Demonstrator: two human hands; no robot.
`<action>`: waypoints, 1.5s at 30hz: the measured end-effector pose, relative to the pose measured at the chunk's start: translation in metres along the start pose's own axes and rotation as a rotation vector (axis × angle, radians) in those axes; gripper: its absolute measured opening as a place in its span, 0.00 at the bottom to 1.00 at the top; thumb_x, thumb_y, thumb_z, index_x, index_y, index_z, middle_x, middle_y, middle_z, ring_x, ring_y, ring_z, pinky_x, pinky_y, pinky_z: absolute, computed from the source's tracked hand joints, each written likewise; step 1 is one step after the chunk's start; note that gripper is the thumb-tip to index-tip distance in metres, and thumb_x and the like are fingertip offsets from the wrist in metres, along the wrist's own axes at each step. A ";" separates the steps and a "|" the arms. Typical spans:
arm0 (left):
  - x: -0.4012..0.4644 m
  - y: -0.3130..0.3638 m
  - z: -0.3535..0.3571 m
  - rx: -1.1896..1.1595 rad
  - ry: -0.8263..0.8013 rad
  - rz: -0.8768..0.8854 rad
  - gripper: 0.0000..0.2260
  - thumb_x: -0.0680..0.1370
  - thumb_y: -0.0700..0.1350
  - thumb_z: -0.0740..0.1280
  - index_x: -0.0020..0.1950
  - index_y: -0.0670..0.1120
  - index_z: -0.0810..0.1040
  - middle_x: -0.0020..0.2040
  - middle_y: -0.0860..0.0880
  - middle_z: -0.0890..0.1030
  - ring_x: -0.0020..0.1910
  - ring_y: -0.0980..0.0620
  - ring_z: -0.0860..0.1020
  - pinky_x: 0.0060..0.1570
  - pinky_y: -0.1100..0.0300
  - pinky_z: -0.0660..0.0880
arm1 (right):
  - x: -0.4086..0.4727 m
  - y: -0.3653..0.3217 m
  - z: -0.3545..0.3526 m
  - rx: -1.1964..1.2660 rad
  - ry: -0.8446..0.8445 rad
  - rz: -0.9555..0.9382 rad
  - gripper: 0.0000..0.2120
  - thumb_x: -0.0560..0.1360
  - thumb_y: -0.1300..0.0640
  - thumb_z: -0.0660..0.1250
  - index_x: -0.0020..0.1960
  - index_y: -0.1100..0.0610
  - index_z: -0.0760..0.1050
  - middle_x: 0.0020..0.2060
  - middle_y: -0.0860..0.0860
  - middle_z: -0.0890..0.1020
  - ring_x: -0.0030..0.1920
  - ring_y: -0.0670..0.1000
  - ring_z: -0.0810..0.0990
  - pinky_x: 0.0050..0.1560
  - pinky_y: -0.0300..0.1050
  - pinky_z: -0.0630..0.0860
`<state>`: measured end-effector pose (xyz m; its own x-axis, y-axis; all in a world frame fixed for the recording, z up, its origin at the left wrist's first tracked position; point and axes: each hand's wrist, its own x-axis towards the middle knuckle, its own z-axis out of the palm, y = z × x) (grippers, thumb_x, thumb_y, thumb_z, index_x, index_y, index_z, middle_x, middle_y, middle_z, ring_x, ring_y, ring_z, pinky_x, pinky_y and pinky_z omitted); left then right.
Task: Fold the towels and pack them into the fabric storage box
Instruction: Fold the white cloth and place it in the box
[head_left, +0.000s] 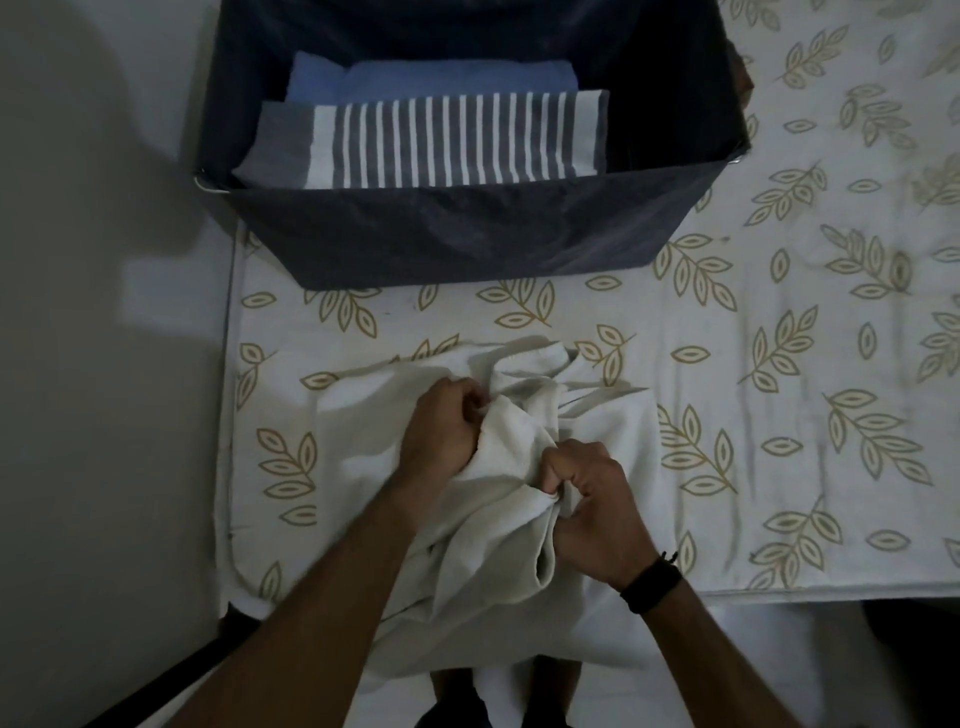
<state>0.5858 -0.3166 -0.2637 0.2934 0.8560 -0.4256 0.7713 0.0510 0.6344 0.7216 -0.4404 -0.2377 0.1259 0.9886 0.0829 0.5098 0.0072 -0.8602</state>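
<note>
While white towel (363, 415) lies bunched on leaf-print bed cover (727, 338), step in hand reads as gathering an edge before 1st fold.

Head view: left hand (441, 426) curled, pinching raised ridge of cloth; right hand (587, 499) curled, gripping same ridge nearer body. Towel's near part hangs over bed edge. Fabric storage box (467, 228) stands beyond, well apart, with striped towel (441, 140) and blue towel (431, 78) already inside.

Next move likely calls for spreading towel flat, matching corners, then folding.

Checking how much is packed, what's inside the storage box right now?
Inside the box lie a folded striped towel in front and a folded blue towel behind it. Anything beneath them is covered.
</note>
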 end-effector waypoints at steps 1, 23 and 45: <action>-0.004 0.000 0.000 0.020 0.029 0.059 0.03 0.75 0.41 0.65 0.44 0.49 0.77 0.42 0.50 0.77 0.43 0.51 0.77 0.42 0.61 0.70 | -0.001 0.000 0.000 -0.016 0.000 -0.004 0.13 0.63 0.60 0.68 0.32 0.51 0.63 0.28 0.41 0.68 0.32 0.39 0.67 0.39 0.42 0.64; 0.006 -0.118 -0.122 -0.337 0.549 -0.291 0.10 0.74 0.43 0.71 0.36 0.48 0.72 0.34 0.49 0.74 0.39 0.50 0.73 0.42 0.55 0.71 | 0.036 -0.040 0.016 -0.051 -0.116 -0.206 0.07 0.66 0.59 0.64 0.30 0.55 0.68 0.27 0.45 0.71 0.35 0.45 0.72 0.46 0.43 0.63; -0.023 -0.081 -0.110 -0.239 0.257 0.026 0.35 0.69 0.48 0.76 0.73 0.55 0.66 0.71 0.53 0.67 0.69 0.52 0.67 0.66 0.53 0.67 | 0.058 -0.050 0.026 0.149 -0.271 -0.179 0.12 0.65 0.66 0.63 0.30 0.55 0.63 0.27 0.48 0.69 0.36 0.51 0.67 0.41 0.40 0.62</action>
<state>0.4543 -0.2834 -0.2345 0.1360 0.9586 -0.2501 0.6025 0.1203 0.7890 0.6811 -0.3795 -0.2026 -0.1943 0.9736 0.1198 0.3715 0.1861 -0.9096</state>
